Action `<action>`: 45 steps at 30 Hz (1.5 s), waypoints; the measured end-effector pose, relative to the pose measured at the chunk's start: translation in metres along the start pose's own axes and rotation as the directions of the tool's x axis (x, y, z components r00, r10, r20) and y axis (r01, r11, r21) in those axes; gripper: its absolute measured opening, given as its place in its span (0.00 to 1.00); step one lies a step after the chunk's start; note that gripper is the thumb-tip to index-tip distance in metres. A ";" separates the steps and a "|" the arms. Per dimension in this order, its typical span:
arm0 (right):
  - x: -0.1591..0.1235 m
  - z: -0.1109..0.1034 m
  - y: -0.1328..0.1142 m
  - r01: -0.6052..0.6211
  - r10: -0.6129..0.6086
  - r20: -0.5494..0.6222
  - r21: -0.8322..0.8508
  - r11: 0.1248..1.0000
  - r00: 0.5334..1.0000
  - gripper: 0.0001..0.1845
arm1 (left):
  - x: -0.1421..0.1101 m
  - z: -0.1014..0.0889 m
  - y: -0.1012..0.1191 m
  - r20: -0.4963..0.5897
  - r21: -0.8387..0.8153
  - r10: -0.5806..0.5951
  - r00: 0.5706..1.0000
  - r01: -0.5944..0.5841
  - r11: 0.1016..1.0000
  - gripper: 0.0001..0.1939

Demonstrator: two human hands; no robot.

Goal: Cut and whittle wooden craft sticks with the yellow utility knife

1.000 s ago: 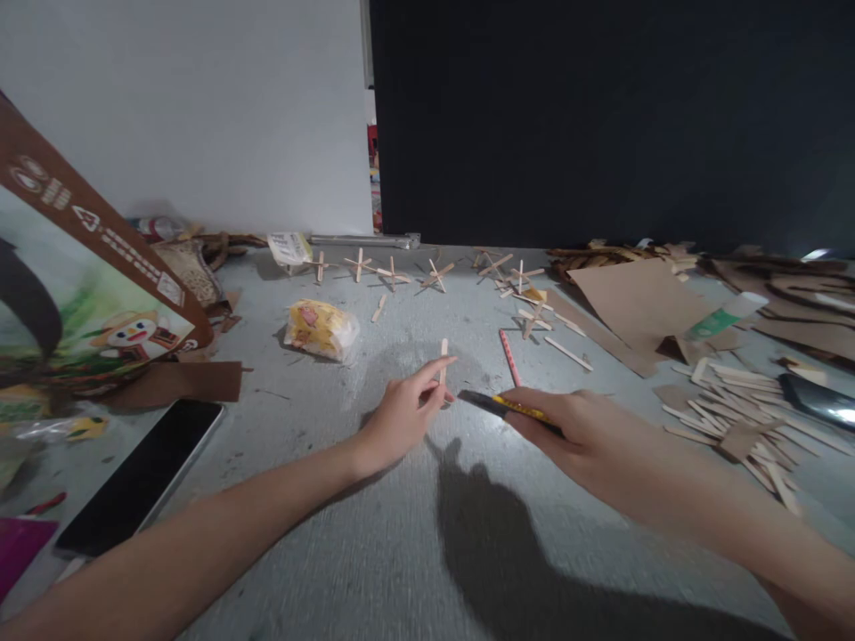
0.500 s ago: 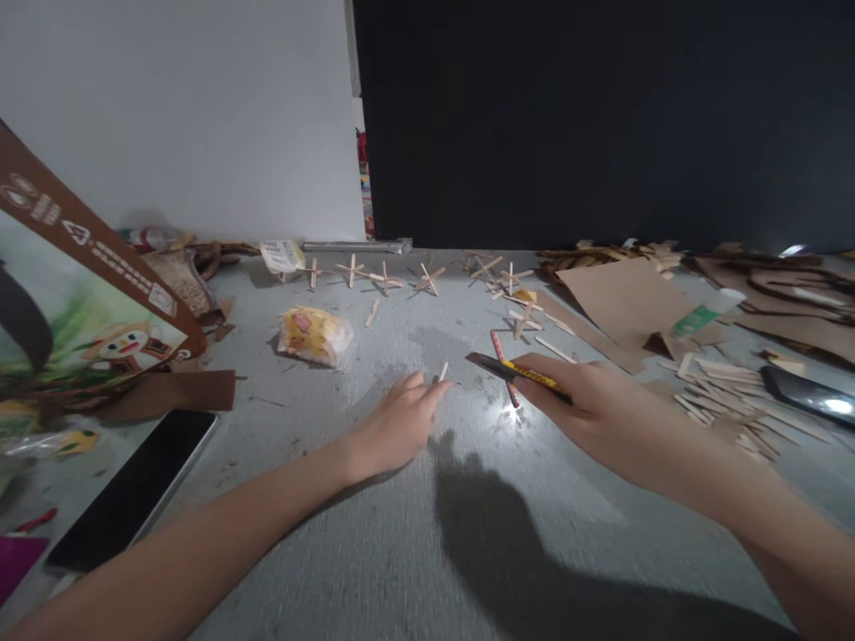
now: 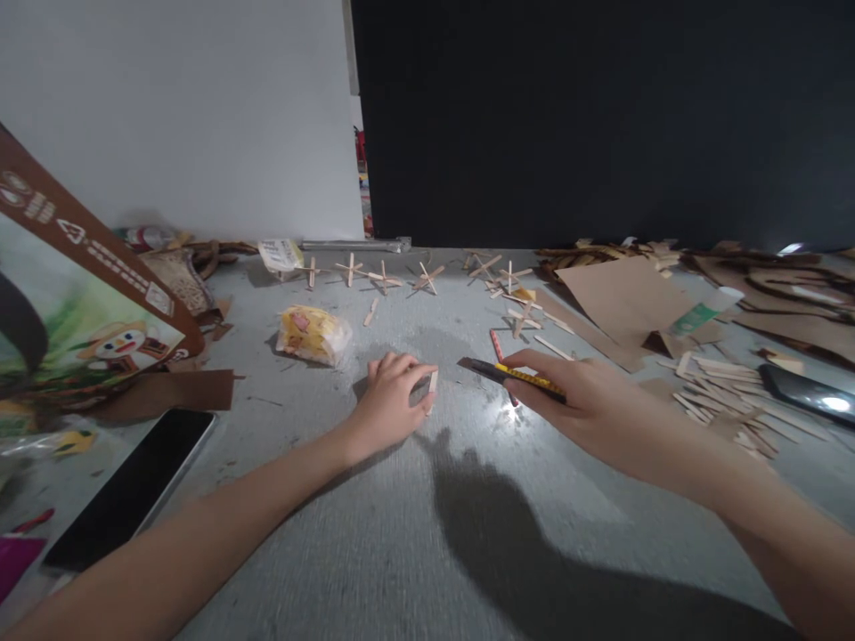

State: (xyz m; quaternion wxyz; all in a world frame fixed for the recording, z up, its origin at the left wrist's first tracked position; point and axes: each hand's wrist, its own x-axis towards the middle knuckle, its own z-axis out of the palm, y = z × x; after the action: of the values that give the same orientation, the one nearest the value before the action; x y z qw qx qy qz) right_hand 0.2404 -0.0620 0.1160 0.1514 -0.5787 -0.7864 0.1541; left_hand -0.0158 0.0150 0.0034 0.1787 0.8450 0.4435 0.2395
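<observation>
Head view: the left hand rests curled on the rough grey floor, fingertips pinching a short, flat, pale wooden stick; its long axis runs roughly away from the person, tilted slightly right. The right hand is closed around a slim yellow-and-black utility knife, long axis lying left to right, dark tip pointing left toward the stick, close but apart. Just behind the knife lies a thin red pencil. Loose flat sticks and brown cardboard sheets lie to the right; glued stick crosses line the far edge. A crinkled yellow packet sits left, a glossy black phone nearer left.
</observation>
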 end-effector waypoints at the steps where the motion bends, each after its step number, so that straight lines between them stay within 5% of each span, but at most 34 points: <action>1: 0.001 0.000 0.002 0.001 -0.001 0.003 -0.001 1.000 1.000 0.16 | 0.001 -0.001 -0.002 0.010 0.000 0.016 1.000 -0.016 1.000 0.18; 7: 0.008 0.007 0.017 0.155 -0.147 0.092 -0.085 0.984 0.985 0.18 | 0.001 -0.005 -0.001 0.124 -0.059 0.131 0.984 -0.124 0.990 0.11; 14: 0.016 0.016 0.023 0.301 -0.278 0.167 -0.132 0.944 0.946 0.16 | -0.001 -0.005 0.007 0.220 -0.135 0.165 0.961 -0.138 0.981 0.21; 38: 0.028 0.034 0.026 0.228 -0.181 0.262 -0.159 0.961 0.948 0.17 | 0.003 -0.003 -0.002 0.219 -0.217 0.169 0.961 -0.121 0.969 0.22; 45: 0.029 0.033 0.027 0.203 -0.149 0.306 -0.152 0.967 0.940 0.18 | 0.004 -0.009 0.003 0.323 -0.095 0.130 0.938 -0.104 0.990 0.24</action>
State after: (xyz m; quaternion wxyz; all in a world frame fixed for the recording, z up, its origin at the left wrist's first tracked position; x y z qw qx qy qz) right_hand 0.2415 -0.0290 0.0761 -0.0066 -0.4882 -0.8595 0.1513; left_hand -0.0162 0.0176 0.0132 0.2677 0.8904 0.3470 0.1225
